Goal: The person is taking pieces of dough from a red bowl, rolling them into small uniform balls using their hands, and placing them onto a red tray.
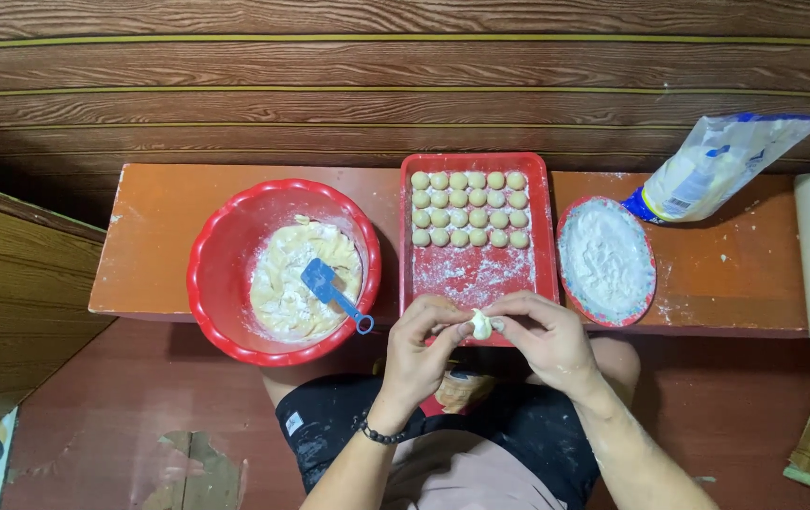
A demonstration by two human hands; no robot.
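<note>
The red bowl (284,271) of dough sits at the bench's near edge with a blue scraper (331,289) propped inside; it overhangs a little and a knock from an elbow could tip it; the left hand (421,351) and right hand (545,338) pinch a small dough piece (481,325) between their fingertips, over the tray's (477,274) near end; sticky dough may cling and tear; the flour plate (606,257) also sits near the edge.

Red bowl (284,271), blue spatula (329,286) inside; red tray (477,274), pale yellow dough balls (469,208); orange bench (159,236); white flour (605,257).
</note>
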